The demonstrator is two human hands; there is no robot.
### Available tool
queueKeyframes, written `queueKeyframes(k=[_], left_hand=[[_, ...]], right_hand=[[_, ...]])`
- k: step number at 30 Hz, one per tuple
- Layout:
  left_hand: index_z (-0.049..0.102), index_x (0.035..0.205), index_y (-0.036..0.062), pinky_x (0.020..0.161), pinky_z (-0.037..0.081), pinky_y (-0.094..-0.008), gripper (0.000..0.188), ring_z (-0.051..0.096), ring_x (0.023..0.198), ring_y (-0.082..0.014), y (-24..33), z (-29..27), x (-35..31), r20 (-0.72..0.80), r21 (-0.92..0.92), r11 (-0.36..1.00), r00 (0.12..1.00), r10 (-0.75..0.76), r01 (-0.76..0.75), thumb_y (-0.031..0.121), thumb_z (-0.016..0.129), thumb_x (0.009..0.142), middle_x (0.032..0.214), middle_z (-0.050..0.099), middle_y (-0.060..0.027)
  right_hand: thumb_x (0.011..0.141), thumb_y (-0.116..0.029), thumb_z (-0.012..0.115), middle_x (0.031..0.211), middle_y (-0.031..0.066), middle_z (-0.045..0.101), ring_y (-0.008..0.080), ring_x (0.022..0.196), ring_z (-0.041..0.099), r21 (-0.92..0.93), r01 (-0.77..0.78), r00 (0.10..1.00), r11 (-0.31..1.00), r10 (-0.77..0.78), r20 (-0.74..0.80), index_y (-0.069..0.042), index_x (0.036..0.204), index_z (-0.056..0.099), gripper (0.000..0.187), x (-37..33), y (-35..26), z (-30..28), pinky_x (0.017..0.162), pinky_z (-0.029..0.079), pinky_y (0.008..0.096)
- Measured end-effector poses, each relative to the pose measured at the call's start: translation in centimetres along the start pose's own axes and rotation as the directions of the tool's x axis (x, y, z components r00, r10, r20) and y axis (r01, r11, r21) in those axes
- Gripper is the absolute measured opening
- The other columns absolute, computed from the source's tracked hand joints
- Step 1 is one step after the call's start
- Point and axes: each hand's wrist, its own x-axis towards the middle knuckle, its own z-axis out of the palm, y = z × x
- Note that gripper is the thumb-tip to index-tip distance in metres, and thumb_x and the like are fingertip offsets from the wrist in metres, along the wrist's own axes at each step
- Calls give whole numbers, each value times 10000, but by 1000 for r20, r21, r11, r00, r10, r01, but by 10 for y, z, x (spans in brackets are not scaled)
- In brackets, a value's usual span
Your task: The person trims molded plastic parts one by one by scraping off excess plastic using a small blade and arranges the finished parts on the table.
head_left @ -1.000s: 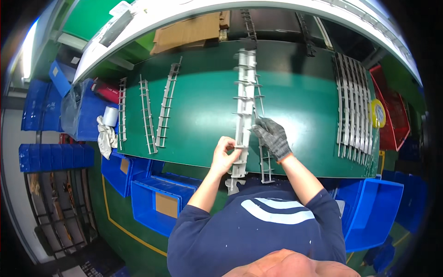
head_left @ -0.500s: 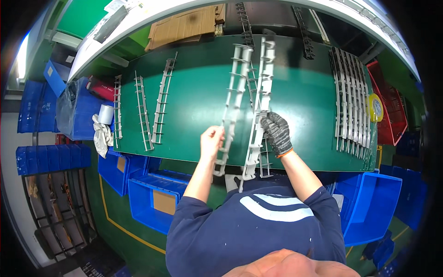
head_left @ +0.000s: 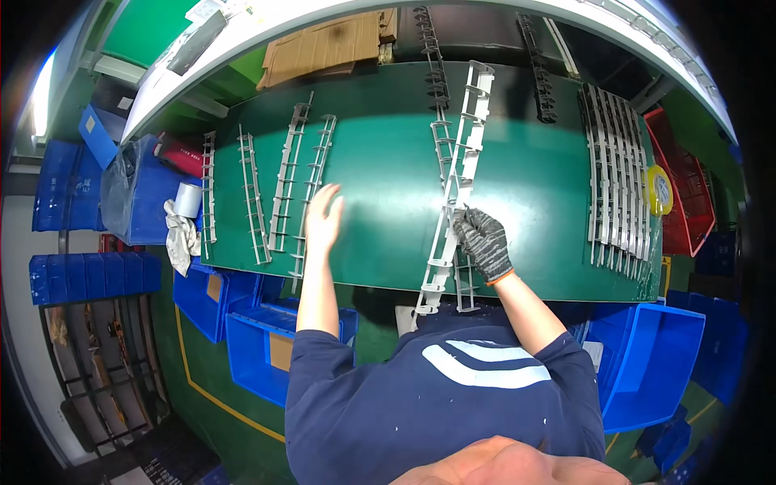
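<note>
My bare left hand (head_left: 323, 222) is open, thumb apart from the fingers, beside a slim grey ladder-like strip (head_left: 322, 153) lying on the green table. My right hand (head_left: 482, 242), in a dark speckled knit glove, is closed on a longer light-grey ladder-like strip (head_left: 470, 153). That strip slants over the table, its lower end reaching past the near edge by my shirt. Under it lies another thin ladder-like strip (head_left: 442, 145), partly hidden. Left of my left hand lie more such strips, among them a broad one (head_left: 289, 174) and a narrower one (head_left: 253, 198).
At the right of the green table (head_left: 372, 202) several grey strips (head_left: 614, 178) lie side by side, with a yellow tape roll (head_left: 660, 190) by them. Dark strips (head_left: 537, 69) reach over the far edge. Blue bins (head_left: 655, 364) stand below the near edge; a red bin (head_left: 683, 186) is beyond the right end.
My left hand has moved left and let go of the grey strip, which now lies beside the other strips on the left. The longer strip in my right hand has tilted slightly.
</note>
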Motion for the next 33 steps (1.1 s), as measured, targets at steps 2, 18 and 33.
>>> queueKeyframes(k=[2,18,33], left_hand=[[436,1132,59,812,396,-309,391,468,1012,-232,62,18,5,337,-549,786,936,-103,284,254,487,798,1141,445,-133],[458,918,11,391,448,-215,271,552,571,-157,88,36,-23,628,-687,372,768,-127,624,254,490,803,703,519,-61],[387,1093,-45,437,487,-205,480,585,727,-205,108,75,-21,629,-665,398,761,-159,632,291,525,778,998,510,-166]], right_hand=[[737,-114,539,679,100,583,155,594,544,-116,74,997,991,-73,6,-8,833,577,148,-6,3,5,559,423,277],[693,-314,526,873,142,494,276,831,502,-833,345,918,432,32,396,-115,1010,502,375,-47,35,-30,670,437,372],[670,-269,539,851,125,486,266,790,499,-823,237,971,516,-144,189,-129,938,543,303,-54,41,-56,659,431,370]])
